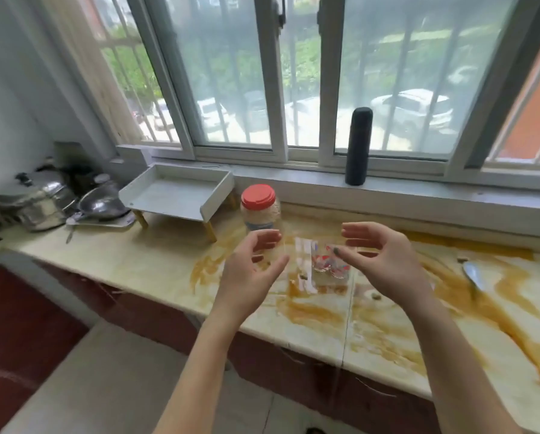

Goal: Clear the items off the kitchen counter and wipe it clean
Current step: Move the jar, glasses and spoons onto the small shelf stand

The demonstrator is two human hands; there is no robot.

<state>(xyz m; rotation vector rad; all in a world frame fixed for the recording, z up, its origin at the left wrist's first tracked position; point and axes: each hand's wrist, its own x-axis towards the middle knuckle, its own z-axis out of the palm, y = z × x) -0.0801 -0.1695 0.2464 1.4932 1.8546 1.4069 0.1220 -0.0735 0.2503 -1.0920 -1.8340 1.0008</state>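
Note:
The marble counter (156, 261) is smeared with orange-brown stains. Near its middle stand clear glass items (323, 266) with red and blue print and white reflections. My left hand (253, 270) and my right hand (384, 261) hover on either side of them with fingers spread and loosely curved, holding nothing; I cannot make out any contact. Just behind my left hand is a jar with a red lid (259, 208). A metal spoon (473, 277) lies on the counter to the right. Small crumbs (375, 296) dot the surface.
A black flask (358, 145) stands on the window sill. A white raised tray (174, 192) on short legs sits at the back left. Steel pots and a bowl (59, 198) crowd the far left corner. Red cabinets run below the counter.

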